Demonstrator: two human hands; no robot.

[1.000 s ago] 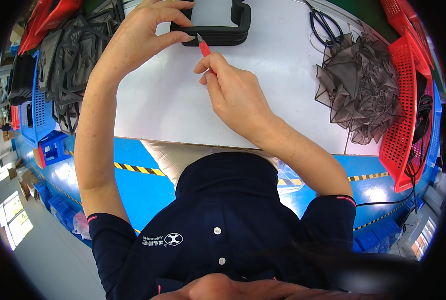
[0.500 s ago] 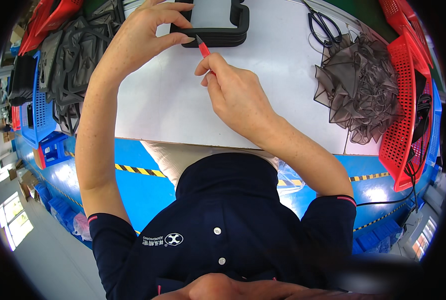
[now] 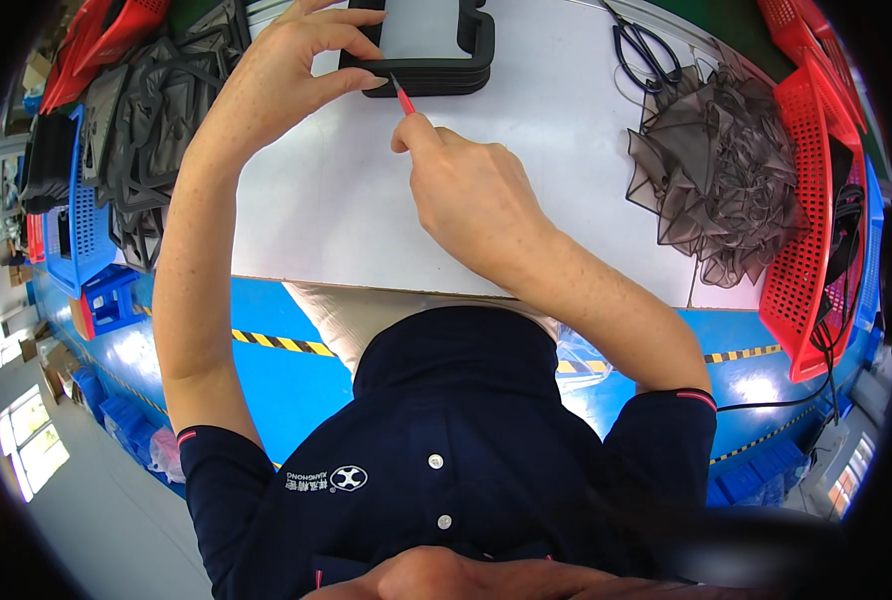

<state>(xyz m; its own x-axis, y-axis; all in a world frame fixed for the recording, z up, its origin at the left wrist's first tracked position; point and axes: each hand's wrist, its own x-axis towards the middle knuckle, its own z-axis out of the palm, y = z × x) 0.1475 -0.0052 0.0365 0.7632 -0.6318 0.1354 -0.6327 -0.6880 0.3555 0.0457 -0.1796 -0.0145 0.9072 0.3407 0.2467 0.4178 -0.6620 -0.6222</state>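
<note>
- Holds a red, pencil-like tool [image 3: 406, 101] in the right hand [image 3: 472, 192], thumb and fingers closed around it.
- Aims its dark tip up and slightly left, at the near side of a stack of black frames [image 3: 434, 79]; cannot tell whether the tip touches.
- Sets the left hand [image 3: 279, 72] at the near left corner of that stack, thumb by the near side and a fingertip over the top, with a gap between the two; cannot tell whether clamped firmly.
- Keeps both hands clear of each other, left and right of the tool's tip.
- Has the stack flat at the far edge of view, on a white table [image 3: 336, 205], a notched bend at its right side and pale grey within its opening.
- Has black-handled scissors [image 3: 649, 50] farther right on the table, just beyond a crumpled heap of sheer dark fabric [image 3: 718, 180].
- Has a red perforated basket [image 3: 798, 235] just beside the heap, at the table's right end, with black cords hanging over its outer side.
- Has a pile of dark frames with sheer fabric [image 3: 151, 125] beyond the left forearm, and a blue basket [image 3: 90, 225] just outside it.
- Wears a dark navy shirt [image 3: 456, 410] with red-striped sleeve edges, above a blue floor [image 3: 266, 385].
</note>
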